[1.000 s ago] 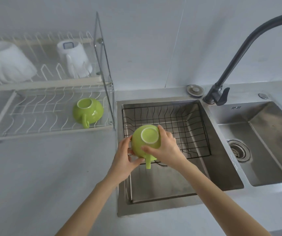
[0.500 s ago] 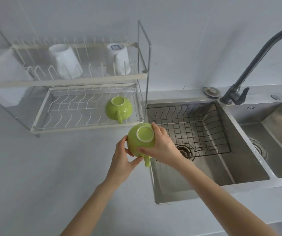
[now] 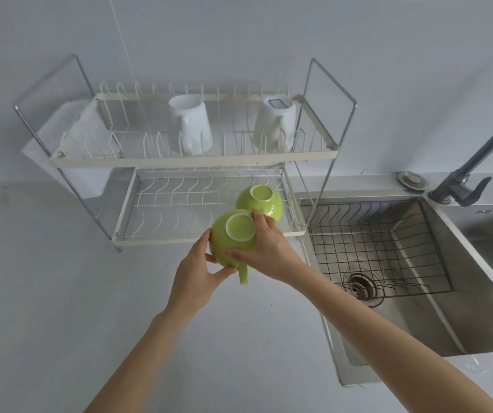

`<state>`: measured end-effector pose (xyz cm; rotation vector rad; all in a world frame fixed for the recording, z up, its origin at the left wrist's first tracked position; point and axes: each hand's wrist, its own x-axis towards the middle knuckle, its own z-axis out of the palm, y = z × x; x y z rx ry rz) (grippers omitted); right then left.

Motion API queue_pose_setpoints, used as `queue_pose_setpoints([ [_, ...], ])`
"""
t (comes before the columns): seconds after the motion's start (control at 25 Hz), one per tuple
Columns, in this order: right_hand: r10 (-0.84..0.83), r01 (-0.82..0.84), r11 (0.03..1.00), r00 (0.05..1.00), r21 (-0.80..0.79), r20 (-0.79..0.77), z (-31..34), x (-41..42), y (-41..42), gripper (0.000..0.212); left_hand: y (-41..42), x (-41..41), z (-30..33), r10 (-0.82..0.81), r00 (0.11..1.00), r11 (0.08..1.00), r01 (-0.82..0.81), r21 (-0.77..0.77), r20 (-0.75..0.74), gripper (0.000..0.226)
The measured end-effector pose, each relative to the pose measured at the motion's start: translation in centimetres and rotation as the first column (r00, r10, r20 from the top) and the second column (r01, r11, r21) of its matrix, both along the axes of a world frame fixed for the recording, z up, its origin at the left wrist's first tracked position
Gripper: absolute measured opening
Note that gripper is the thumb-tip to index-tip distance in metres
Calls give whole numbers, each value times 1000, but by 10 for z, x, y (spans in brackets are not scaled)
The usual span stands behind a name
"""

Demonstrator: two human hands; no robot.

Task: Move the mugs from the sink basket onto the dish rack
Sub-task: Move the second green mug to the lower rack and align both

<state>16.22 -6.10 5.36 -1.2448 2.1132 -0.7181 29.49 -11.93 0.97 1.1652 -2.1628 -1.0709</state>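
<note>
A pale grey table [image 3: 60,293] runs from the near edge to a plain, light grey wall [image 3: 239,31] at the far side, matt and smooth with a tiny dark speck near its middle. At the right a stainless steel double sink [image 3: 436,323] is let into the surface. Its left basin holds a black wire sink basket [image 3: 388,234] with nothing in it, and a round drain [image 3: 361,286] shows through the mesh. A dark tap [image 3: 459,186] rises at the far right, with a small round metal cap [image 3: 413,180] just left of its base.

On the table, left of the sink, stands a two-tier dish rack [image 3: 194,158] of cream wire on a chrome frame, with a white tray [image 3: 87,162] hanging at its left end. Two white mugs [image 3: 191,126] sit upside down on the upper tier, well apart. On the lower tier, toward its right end, a green mug [image 3: 264,201] rests base up.

A second green mug [image 3: 233,236] is held in the air, base up, over the rack's near rail and just in front of the one already placed; whether the two touch I cannot tell. Its handle points down toward the near side. The left hand [image 3: 197,272] cups its left wall with thumb and fingers pressed to the glaze, and the right hand [image 3: 269,245] wraps its right side, fingers curled over the base rim. Both bare forearms reach in from the near edge.
</note>
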Motion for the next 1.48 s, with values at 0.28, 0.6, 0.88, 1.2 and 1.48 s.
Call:
queue_pose_setpoints([
  [0.28, 27, -27, 999, 1000, 27, 10, 0, 9, -78, 93, -86, 10, -3, 11, 985, 999, -2, -51, 172, 86],
  [0.6, 75, -76, 988, 997, 131, 13, -20, 10, -146, 90, -149, 11, -25, 13, 970, 998, -27, 53, 241, 87],
  [0.88, 126, -117, 979, 991, 169, -45, -36, 10, -159, 84, -157, 9, -30, -5, 968, 1000, 1, 17, 250, 82],
  [1.2, 145, -126, 976, 985, 179, -92, -38, 10, -155, 94, -156, 10, -25, -46, 934, 999, 47, 6, 355, 80],
  [1.48, 213, -175, 964, 960, 202, -180, -31, 4, -140, 89, -151, 13, -4, -107, 871, 993, 121, 2, 480, 83],
])
